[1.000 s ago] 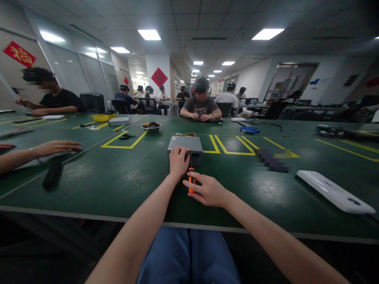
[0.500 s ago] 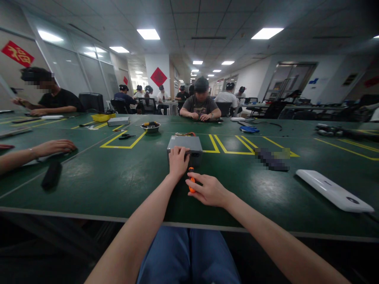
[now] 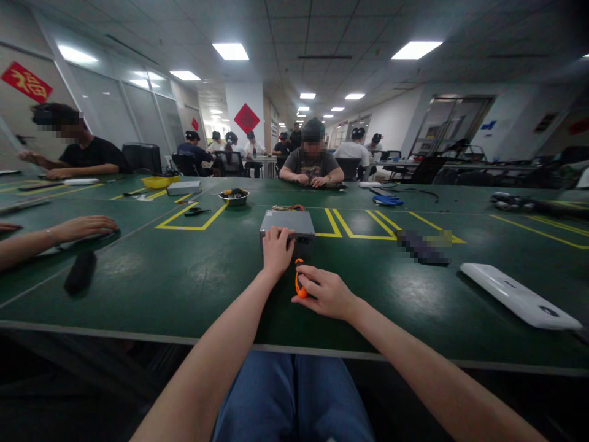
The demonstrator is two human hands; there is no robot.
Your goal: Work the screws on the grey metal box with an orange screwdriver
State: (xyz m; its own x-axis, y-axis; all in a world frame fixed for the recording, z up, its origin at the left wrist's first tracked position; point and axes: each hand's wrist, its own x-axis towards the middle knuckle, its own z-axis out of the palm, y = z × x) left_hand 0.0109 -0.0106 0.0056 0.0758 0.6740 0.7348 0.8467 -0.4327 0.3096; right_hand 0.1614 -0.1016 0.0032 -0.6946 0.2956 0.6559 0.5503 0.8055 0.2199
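A grey metal computer power supply (image 3: 297, 221) sits on the green table in front of me, with coloured wires (image 3: 294, 209) at its far side. My left hand (image 3: 277, 252) is closed over its near left side, fingers bent on the top edge. Between the thumb and fingers of my right hand (image 3: 329, 293) is a screwdriver (image 3: 300, 287) with an orange and black handle, directed at the near face of the power supply. I cannot make out the screwdriver's tip or what it touches.
A metal bowl (image 3: 234, 197) with small items stands behind to the left, near a small black tool (image 3: 197, 212). A white device (image 3: 518, 296) lies at right, a black object (image 3: 80, 272) at left. Another person's hand (image 3: 85, 230) rests at left. A person (image 3: 313, 159) sits opposite.
The fingers of my right hand have shifted their hold on the screwdriver handle, which now leans slightly differently. My left hand and the power supply have stayed in place.
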